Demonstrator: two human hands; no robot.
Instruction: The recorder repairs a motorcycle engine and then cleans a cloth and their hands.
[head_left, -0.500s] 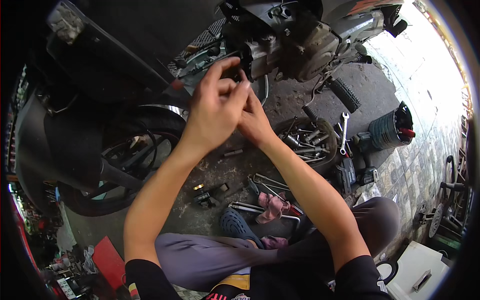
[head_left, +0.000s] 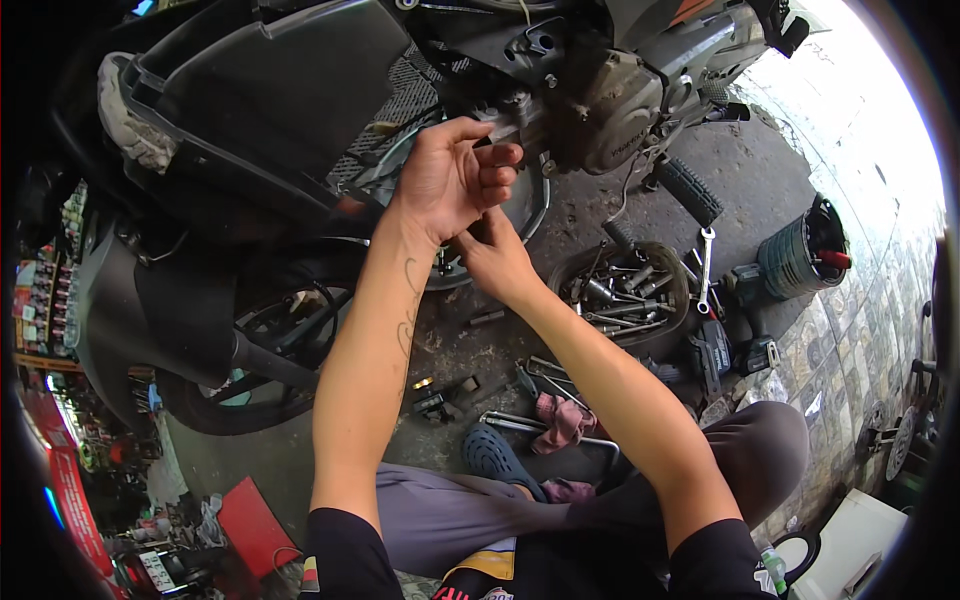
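Close under the engine of a motorcycle (head_left: pixel 620 110), my left hand (head_left: pixel 455 180) is turned with its palm and inner wrist showing. Its fingers curl in, and whatever they may hold is hidden. Just below it, my right hand (head_left: pixel 500 260) reaches in behind the left wrist. The right thumb points up, and the other fingertips are mostly covered. A small dark and silver part (head_left: pixel 445 265) shows beside the right fingers; I cannot tell if it is gripped. The rear wheel (head_left: pixel 545 200) lies behind both hands.
A bowl of sockets and wrenches (head_left: pixel 625 295) stands right of my forearm, with a combination wrench (head_left: pixel 706 270) on its rim side. Cordless impact drivers (head_left: pixel 712 355), a blue tin (head_left: pixel 795 262), a pink rag (head_left: pixel 563 422) and a small black part (head_left: pixel 435 405) lie around.
My left hand has rolled over from its back to its palm side. My right hand has come lower, behind the left wrist. The whole view has shifted slightly.
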